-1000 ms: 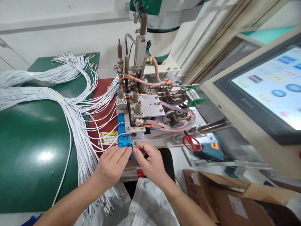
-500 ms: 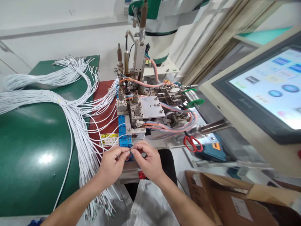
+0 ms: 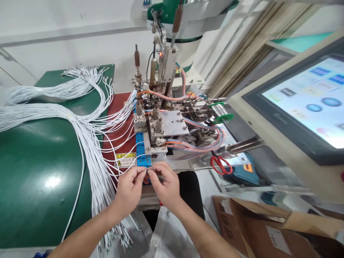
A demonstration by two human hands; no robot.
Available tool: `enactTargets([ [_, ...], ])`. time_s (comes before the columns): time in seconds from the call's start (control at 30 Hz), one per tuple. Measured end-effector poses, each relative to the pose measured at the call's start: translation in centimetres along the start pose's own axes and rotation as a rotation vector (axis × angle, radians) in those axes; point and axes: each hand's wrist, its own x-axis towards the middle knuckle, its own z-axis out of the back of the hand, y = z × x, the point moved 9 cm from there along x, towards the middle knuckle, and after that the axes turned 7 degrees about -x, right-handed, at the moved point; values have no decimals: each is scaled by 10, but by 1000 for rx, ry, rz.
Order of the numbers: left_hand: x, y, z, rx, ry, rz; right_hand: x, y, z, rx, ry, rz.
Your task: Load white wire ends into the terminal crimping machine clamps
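Green table (image 3: 40, 200) lies left of our hands (image 3: 129, 191), between whose pinched fingertips (image 3: 151, 174) we hold a tiny, mostly hidden wire end (image 3: 147, 170), with blue blocks (image 3: 143, 161) just beyond them.

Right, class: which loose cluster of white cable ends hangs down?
The near cluster, dangling beside the person's left forearm; the far cluster lies on the green table instead.
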Motion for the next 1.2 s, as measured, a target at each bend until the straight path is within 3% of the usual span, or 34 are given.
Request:
enactTargets([
  [0.1,0,2,-2,30,46,17,7,11,3,-84,85,111],
  [0.2,1,-4,-3,103,145,12,13,19,3,-166,249,163],
  [0.3,-1,-19,-9,298,296,-92,13,24,-6,-270,479,203],
  [0.37,-5,-26,-14,410,369,-158,10,25,-12,-308,567,214],
  [0.43,-5,-25,-12,412,341,-134,10,20,-12,-260,511,143],
  [0.57,-3,-8,-2,220,126,32,6,-5,-3,-31,180,-132],
  [0.63,-3,-2,-2,142,66,63,1,-10,-2,2,89,-161],
  [0.9,-1,10,-3,-17,63,127,1,-13,5,5,84,-127],
  [1.03,-1,9,-5,43,99,93,4,-11,5,-16,89,-104],
  [1.2,0,6,-7,155,166,53,2,-2,6,-151,69,46],
])
